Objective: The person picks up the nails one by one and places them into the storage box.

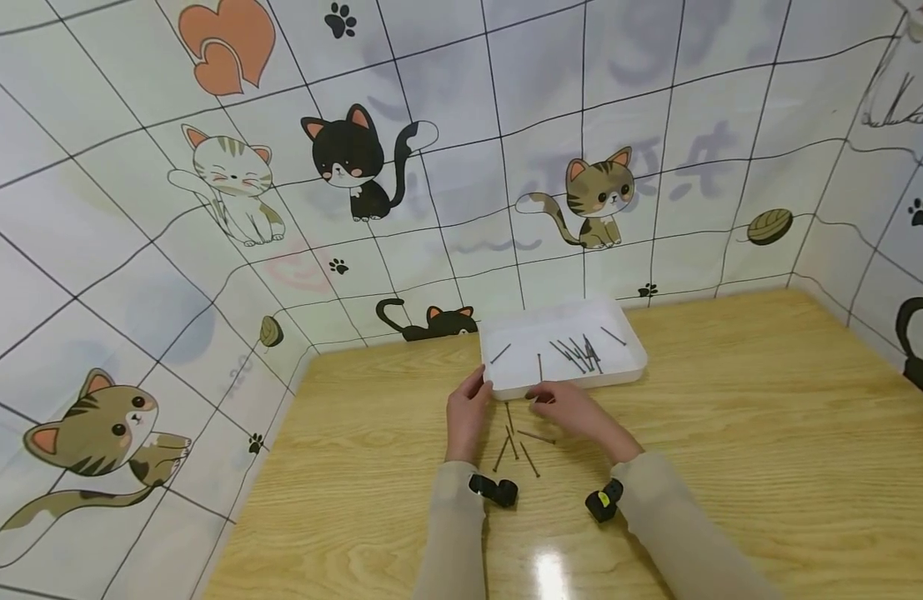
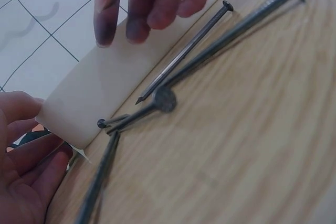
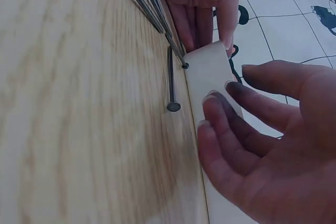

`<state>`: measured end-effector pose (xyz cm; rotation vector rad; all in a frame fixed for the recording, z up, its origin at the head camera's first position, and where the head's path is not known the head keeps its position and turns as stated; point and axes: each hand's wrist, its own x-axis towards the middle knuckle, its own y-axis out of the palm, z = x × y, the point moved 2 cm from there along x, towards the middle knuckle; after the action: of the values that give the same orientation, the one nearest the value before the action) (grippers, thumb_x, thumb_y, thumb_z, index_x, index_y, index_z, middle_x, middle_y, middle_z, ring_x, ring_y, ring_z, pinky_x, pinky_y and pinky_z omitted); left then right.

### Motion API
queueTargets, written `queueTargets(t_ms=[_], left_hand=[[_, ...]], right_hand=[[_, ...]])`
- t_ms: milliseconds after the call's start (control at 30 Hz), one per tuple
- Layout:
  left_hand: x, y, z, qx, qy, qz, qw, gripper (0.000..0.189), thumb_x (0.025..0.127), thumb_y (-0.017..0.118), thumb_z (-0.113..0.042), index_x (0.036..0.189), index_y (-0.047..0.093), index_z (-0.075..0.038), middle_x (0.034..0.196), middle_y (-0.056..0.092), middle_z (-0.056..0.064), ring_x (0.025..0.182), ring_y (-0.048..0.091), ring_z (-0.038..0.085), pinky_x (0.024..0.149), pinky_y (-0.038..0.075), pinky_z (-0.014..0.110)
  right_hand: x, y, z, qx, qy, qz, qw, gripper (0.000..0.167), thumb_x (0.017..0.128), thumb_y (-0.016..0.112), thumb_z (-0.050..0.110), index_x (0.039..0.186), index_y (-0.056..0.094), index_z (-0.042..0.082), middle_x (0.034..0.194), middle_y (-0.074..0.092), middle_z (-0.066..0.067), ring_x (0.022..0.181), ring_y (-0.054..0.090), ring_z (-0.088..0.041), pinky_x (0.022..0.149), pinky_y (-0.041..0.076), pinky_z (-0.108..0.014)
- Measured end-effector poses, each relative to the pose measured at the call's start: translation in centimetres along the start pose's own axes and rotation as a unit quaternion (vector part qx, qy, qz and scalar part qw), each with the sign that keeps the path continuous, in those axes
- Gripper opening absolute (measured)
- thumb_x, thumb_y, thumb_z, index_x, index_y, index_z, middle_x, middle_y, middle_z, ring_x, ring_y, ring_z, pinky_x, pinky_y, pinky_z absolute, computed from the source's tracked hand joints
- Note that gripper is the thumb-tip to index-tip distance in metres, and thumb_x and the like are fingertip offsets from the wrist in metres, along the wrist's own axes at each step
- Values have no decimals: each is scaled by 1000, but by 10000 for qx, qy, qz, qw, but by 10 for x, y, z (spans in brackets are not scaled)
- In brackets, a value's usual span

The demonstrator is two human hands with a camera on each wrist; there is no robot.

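A white shallow tray stands at the back of the table, with several nails lying inside it. My left hand holds the tray's front left corner, thumb on one side and fingers on the other, as the right wrist view shows. Just outside the tray's front wall is my right hand, its fingers loosely bent and the thumb apart; nothing shows between them. Below the tray, several long nails lie loosely crossed on the wood, between my two wrists.
The wood-grain table meets a wall covering printed with cartoon cats at the back and on both sides. Black wrist cameras sit on both sleeves. A bright reflection shows near the table's front.
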<state>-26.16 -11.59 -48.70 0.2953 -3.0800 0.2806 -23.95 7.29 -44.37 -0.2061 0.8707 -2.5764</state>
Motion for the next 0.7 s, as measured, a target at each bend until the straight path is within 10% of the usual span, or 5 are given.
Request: queueTargets(t_ms=[700], left_hand=[[0, 0, 0, 121, 108, -16, 9999, 36, 88, 56, -27, 124, 55, -24, 120, 54, -11, 113, 46, 7, 95, 36, 33]], right_hand=[[-17, 19, 7, 26, 722, 66, 9974, 32, 84, 60, 16, 113, 57, 3, 89, 58, -5, 70, 54, -15, 57, 45, -29]])
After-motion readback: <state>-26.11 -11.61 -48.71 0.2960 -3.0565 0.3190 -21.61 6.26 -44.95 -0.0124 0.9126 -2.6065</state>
